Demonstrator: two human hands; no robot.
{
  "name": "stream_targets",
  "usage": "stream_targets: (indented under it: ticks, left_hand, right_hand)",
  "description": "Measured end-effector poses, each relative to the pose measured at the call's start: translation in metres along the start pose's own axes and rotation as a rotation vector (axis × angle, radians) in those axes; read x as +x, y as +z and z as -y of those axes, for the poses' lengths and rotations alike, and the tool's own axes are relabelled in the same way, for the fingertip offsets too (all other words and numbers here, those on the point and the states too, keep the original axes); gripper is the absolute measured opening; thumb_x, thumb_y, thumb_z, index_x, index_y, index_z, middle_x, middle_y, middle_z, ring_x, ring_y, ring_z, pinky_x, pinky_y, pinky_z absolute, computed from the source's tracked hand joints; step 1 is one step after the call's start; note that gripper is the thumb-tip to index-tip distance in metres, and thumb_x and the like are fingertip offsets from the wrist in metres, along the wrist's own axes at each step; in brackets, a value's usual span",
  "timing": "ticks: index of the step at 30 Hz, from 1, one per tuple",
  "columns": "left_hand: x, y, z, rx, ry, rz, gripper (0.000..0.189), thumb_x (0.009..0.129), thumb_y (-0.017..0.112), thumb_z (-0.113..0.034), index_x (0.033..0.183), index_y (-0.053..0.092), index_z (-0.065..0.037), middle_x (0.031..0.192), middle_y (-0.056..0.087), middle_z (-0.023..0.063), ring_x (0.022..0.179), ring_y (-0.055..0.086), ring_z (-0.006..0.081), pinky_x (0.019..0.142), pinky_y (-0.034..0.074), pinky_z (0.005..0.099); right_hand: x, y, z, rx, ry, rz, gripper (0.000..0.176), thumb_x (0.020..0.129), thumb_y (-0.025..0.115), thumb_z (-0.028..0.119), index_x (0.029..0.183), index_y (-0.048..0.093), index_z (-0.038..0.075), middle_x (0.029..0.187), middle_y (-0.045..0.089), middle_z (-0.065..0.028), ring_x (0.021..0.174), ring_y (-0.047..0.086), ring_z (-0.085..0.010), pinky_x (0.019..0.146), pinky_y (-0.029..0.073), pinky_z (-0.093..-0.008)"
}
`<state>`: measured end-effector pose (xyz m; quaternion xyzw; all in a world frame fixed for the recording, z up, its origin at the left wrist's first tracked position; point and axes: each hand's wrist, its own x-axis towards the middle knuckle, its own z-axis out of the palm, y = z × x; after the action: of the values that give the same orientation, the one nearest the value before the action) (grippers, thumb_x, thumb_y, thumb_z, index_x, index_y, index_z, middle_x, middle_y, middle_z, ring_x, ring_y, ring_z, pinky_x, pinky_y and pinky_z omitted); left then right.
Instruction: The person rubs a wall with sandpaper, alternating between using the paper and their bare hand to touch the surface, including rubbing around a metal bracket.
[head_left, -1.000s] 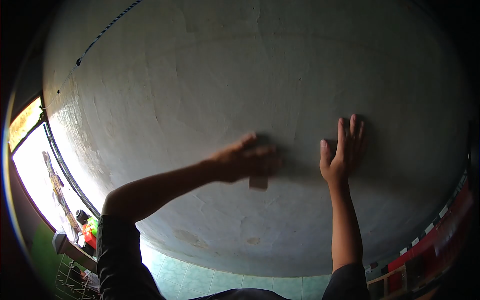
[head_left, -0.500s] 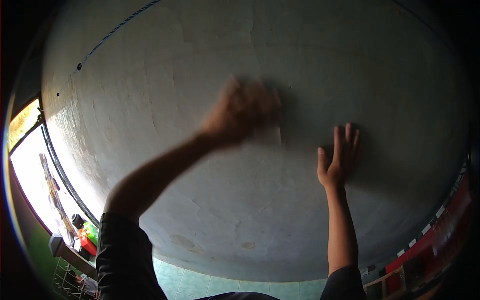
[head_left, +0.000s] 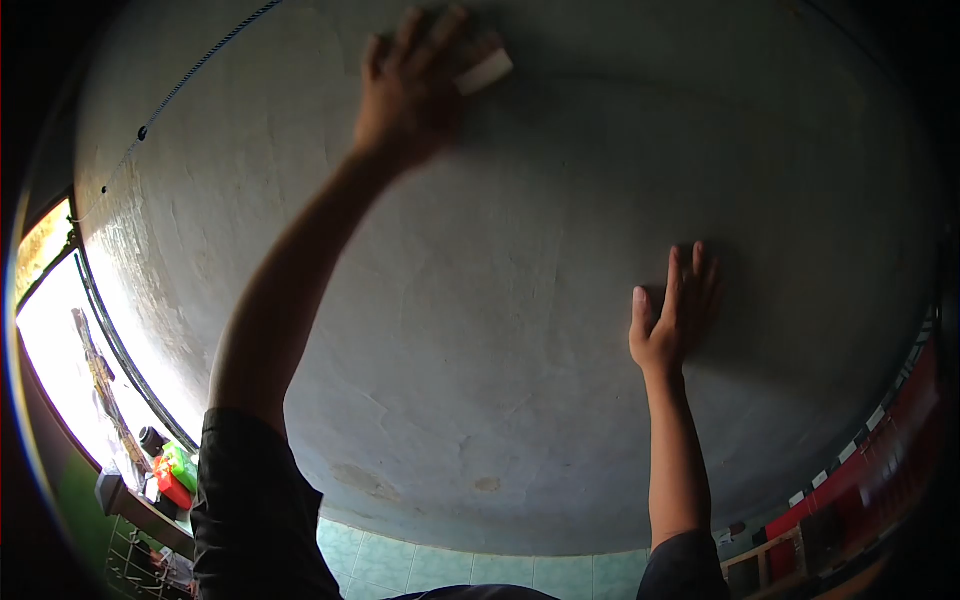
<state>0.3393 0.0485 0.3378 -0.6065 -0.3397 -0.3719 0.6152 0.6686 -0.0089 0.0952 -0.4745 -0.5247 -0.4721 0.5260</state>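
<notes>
Up high on the grey wall (head_left: 480, 330), my left hand (head_left: 415, 95) is pressed near the surface, somewhat blurred. A small pale rectangular piece, like folded sandpaper (head_left: 487, 73), sticks out from under its fingers on the right side; the rest of it is hidden by the hand. Lower and to the right, my right hand (head_left: 672, 315) lies flat against the wall with its fingers spread and pointing up. It holds nothing. The wall's paint shows fine cracks and ripples, with a worn patch (head_left: 487, 484) near the bottom.
A blue cord (head_left: 205, 78) hangs across the upper left of the wall. At left are a bright window (head_left: 70, 350) and a ledge with red and green items (head_left: 173, 480). Pale green tiles (head_left: 440, 572) run along the bottom; a red surface (head_left: 880, 480) stands at right.
My left hand has swept up and to the left across the wall, from the middle to near the top, with the pale piece under it. My right hand has stayed in place.
</notes>
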Motion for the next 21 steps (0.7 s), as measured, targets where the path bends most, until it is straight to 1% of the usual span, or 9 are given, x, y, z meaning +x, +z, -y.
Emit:
stream_targets:
  ticks: [2, 4, 6, 9, 12, 15, 16, 19, 21]
  left_hand:
    - [-0.047, -0.026, -0.059, -0.085, 0.312, 0.111, 0.065, 0.096, 0.067, -0.038, 0.156, 0.043, -0.038, 0.168, 0.033, 0.0026, 0.153, 0.032, 0.0316, 0.123, 0.021, 0.0636]
    - [-0.127, -0.032, -0.125, -0.142, 0.685, 0.286, 0.062, 0.100, 0.058, -0.047, 0.158, 0.038, -0.035, 0.167, 0.035, 0.0008, 0.153, 0.034, 0.0251, 0.125, 0.020, 0.0621]
    - [-0.192, -0.028, -0.152, -0.155, 1.006, 0.218, 0.057, 0.103, 0.050, -0.054, 0.157, 0.037, -0.040, 0.168, 0.032, -0.0042, 0.156, 0.026, 0.0202, 0.128, 0.012, 0.0588]
    - [-0.177, -0.015, -0.130, -0.130, 0.914, 0.117, 0.056, 0.104, 0.046, -0.055, 0.158, 0.035, -0.046, 0.171, 0.025, -0.0080, 0.160, 0.016, 0.0174, 0.130, 0.004, 0.0558]
    - [-0.073, -0.040, -0.071, 0.026, 0.572, 0.425, 0.067, 0.102, 0.046, -0.061, 0.163, 0.023, -0.045, 0.174, 0.015, -0.0074, 0.161, 0.010, 0.0216, 0.130, -0.001, 0.0558]
    - [0.002, 0.002, 0.015, 0.058, 0.044, 0.086, 0.083, 0.094, 0.075, -0.031, 0.163, 0.029, -0.038, 0.171, 0.025, -0.0003, 0.159, 0.017, 0.0286, 0.126, 0.017, 0.0600]
    - [0.021, -0.026, 0.020, -0.141, -0.144, 0.011, 0.054, 0.103, 0.056, -0.022, 0.156, 0.046, -0.020, 0.168, 0.032, 0.0164, 0.156, 0.023, 0.0416, 0.123, 0.021, 0.0612]
    - [-0.012, 0.007, 0.001, 0.047, 0.060, -0.040, 0.083, 0.094, 0.074, -0.037, 0.163, 0.028, -0.037, 0.172, 0.022, 0.0008, 0.159, 0.017, 0.0295, 0.125, 0.018, 0.0622]
    - [-0.051, -0.036, -0.070, -0.045, 0.312, 0.257, 0.075, 0.098, 0.063, -0.048, 0.163, 0.027, -0.036, 0.172, 0.021, 0.0008, 0.160, 0.016, 0.0305, 0.126, 0.015, 0.0634]
  right_hand:
    - [0.000, 0.001, -0.002, 0.006, -0.007, -0.010, 0.065, 0.102, 0.054, 0.046, 0.159, 0.043, 0.017, 0.166, 0.038, -0.0162, 0.150, 0.034, -0.0492, 0.119, 0.025, -0.0655]
    - [-0.001, 0.001, -0.003, 0.026, -0.017, -0.022, 0.065, 0.102, 0.054, 0.047, 0.159, 0.044, 0.016, 0.165, 0.039, -0.0163, 0.150, 0.035, -0.0491, 0.119, 0.026, -0.0647]
    - [-0.003, -0.001, -0.002, 0.034, -0.013, -0.017, 0.065, 0.102, 0.054, 0.046, 0.159, 0.044, 0.015, 0.165, 0.040, -0.0163, 0.150, 0.035, -0.0491, 0.119, 0.026, -0.0639]
    - [-0.001, 0.000, -0.003, 0.033, -0.017, -0.032, 0.065, 0.102, 0.054, 0.045, 0.158, 0.045, 0.015, 0.165, 0.040, -0.0169, 0.150, 0.036, -0.0492, 0.119, 0.026, -0.0639]
    - [-0.001, 0.002, -0.004, 0.027, -0.024, -0.039, 0.065, 0.102, 0.054, 0.045, 0.158, 0.045, 0.015, 0.164, 0.040, -0.0175, 0.149, 0.036, -0.0495, 0.119, 0.026, -0.0643]
    - [-0.002, 0.001, -0.004, 0.027, -0.015, -0.026, 0.065, 0.102, 0.054, 0.046, 0.158, 0.045, 0.015, 0.164, 0.041, -0.0179, 0.149, 0.036, -0.0497, 0.119, 0.026, -0.0646]
    - [-0.003, 0.001, -0.004, 0.025, -0.006, -0.020, 0.065, 0.102, 0.054, 0.046, 0.157, 0.045, 0.015, 0.164, 0.041, -0.0180, 0.149, 0.036, -0.0498, 0.119, 0.026, -0.0646]
    - [-0.004, 0.001, -0.006, 0.028, -0.015, -0.029, 0.064, 0.101, 0.055, 0.045, 0.158, 0.045, 0.015, 0.164, 0.040, -0.0173, 0.149, 0.036, -0.0499, 0.119, 0.025, -0.0648]
    - [-0.003, 0.001, -0.007, 0.011, -0.002, -0.015, 0.065, 0.101, 0.055, 0.044, 0.158, 0.044, 0.016, 0.165, 0.039, -0.0167, 0.150, 0.035, -0.0497, 0.120, 0.024, -0.0653]
